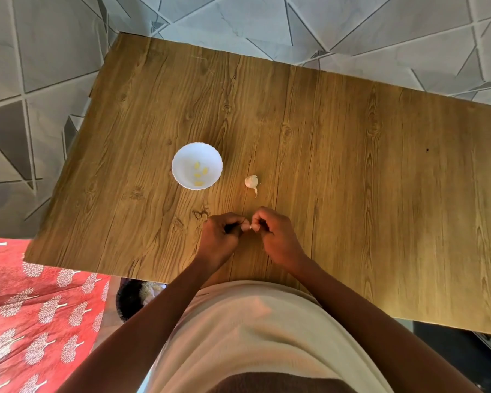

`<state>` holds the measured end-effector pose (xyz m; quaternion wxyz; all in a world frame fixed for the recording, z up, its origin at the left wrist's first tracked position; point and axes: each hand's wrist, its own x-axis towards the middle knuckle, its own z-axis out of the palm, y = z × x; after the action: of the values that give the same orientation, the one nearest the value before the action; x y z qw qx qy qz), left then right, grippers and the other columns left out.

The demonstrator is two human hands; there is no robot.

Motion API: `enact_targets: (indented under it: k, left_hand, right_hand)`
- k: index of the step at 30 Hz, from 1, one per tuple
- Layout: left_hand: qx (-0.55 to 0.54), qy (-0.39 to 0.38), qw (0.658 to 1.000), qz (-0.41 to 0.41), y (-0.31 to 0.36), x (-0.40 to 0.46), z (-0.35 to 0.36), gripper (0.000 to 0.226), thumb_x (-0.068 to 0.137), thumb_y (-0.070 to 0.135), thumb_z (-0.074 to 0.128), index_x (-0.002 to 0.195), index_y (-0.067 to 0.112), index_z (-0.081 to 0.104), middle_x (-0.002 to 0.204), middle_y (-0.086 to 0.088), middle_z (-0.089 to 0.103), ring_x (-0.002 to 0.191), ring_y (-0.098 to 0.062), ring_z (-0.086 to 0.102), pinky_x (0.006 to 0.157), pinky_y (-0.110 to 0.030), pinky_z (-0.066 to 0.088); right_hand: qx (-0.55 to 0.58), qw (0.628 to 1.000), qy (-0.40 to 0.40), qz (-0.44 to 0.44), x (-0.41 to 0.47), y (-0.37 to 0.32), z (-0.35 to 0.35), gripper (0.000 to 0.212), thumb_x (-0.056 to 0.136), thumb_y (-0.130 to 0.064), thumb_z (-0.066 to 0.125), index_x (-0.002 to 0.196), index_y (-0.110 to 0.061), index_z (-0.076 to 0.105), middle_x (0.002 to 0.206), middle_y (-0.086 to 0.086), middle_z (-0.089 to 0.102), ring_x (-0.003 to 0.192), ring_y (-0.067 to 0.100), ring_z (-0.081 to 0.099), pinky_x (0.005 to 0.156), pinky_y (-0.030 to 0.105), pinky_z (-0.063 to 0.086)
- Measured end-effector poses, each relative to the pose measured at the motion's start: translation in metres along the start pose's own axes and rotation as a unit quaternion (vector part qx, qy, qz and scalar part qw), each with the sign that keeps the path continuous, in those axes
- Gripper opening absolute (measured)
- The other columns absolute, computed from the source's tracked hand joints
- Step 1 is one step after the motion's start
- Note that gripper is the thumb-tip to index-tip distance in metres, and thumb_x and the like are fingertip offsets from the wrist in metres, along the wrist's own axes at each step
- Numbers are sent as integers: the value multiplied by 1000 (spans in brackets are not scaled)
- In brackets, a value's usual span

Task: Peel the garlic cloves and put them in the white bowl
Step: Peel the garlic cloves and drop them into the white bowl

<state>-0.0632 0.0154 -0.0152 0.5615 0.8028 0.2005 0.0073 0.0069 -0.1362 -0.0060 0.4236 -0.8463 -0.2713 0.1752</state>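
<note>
Both hands, left (220,236) and right (275,236), pinch one clove (249,227) near the bowl (182,157); its axis is hidden. The bulb (251,182) beside the bowl points its stem toward them.

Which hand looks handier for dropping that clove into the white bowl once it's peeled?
The left hand, probably. Both hands pinch the clove, but the white bowl sits ahead on the left side, while the right hand would have to cross over.

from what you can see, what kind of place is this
Probably a room in a home: a wooden table on a grey geometric tiled floor, a white bowl of garlic, and red printed fabric alongside.
</note>
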Motion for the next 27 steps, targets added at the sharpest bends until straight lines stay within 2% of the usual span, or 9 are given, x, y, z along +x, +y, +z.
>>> enact_targets:
  k: [3, 5, 9, 11, 13, 16, 20, 24, 27]
  left_hand:
    - [88, 13, 992, 86, 0, 0, 4, 15, 84, -1, 65, 80, 8, 77, 73, 1, 70, 66, -14, 63, 62, -35, 54]
    - [128, 21, 987, 99, -2, 1, 6, 14, 78, 6, 58, 74, 7, 72, 68, 0, 65, 59, -18, 57, 56, -37, 50]
    - [143, 45, 985, 87, -5, 2, 10, 32, 78, 24, 46, 77, 6, 73, 72, -4, 66, 63, -18, 58, 60, -32, 48]
    - [155, 48, 983, 84, -7, 4, 9, 25, 80, 18, 51, 78, 5, 73, 75, -5, 66, 66, -18, 58, 62, -33, 49]
    - [161, 49, 982, 85, -10, 4, 8, 12, 78, 0, 65, 81, 6, 74, 77, -4, 66, 66, -11, 55, 63, -24, 48]
    - [143, 45, 985, 87, -12, 1, 4, 22, 76, -9, 76, 87, 10, 78, 82, -2, 69, 65, 3, 52, 68, -3, 38]
    - [109, 63, 988, 88, -13, 0, 3, 26, 77, -11, 79, 94, 8, 79, 88, -1, 75, 78, 12, 62, 72, -1, 41]
    - [71, 56, 993, 70, -13, 2, 5, 29, 79, -7, 83, 103, 7, 78, 92, 1, 79, 84, 6, 70, 73, -3, 45]
    - [70, 55, 994, 67, -11, 3, 6, 29, 80, -10, 80, 101, 10, 78, 89, 4, 78, 85, -1, 72, 74, -4, 46]
  right_hand:
    - [-56, 998, -30, 3, -1, 0, 2, 20, 79, 6, 51, 78, -14, 51, 78, -2, 52, 76, 18, 47, 63, 41, 41]
    - [-111, 992, -53, -3, 1, -1, 2, 15, 81, 3, 55, 84, -13, 55, 86, -1, 53, 85, 19, 48, 65, 37, 41]
    - [-209, 974, -80, -36, 1, 2, 1, 26, 79, 0, 70, 103, -6, 61, 108, 10, 59, 104, 24, 52, 75, 34, 50]
    - [-220, 971, -77, -43, 0, 6, -2, 26, 78, 2, 71, 101, -5, 62, 107, 11, 59, 104, 25, 53, 75, 32, 49]
    - [-220, 972, -68, -37, -2, 11, -2, 21, 82, 0, 69, 102, -6, 65, 107, 10, 60, 105, 24, 54, 78, 28, 44]
    - [-191, 980, -55, -25, -1, 11, -1, 11, 89, -7, 70, 100, -9, 71, 100, 7, 63, 96, 21, 57, 76, 28, 45]
    - [-117, 992, -48, 8, 4, 11, -4, 8, 87, -5, 74, 91, -11, 75, 89, 3, 67, 83, 16, 61, 74, 33, 53]
    - [-87, 995, -37, 29, 3, 9, -10, 24, 83, 10, 68, 93, -9, 79, 90, 6, 73, 83, 16, 64, 76, 26, 50]
    - [-50, 998, -3, 46, 1, 7, -14, 21, 86, 6, 69, 94, -11, 78, 90, -1, 73, 83, 5, 64, 79, 15, 49]
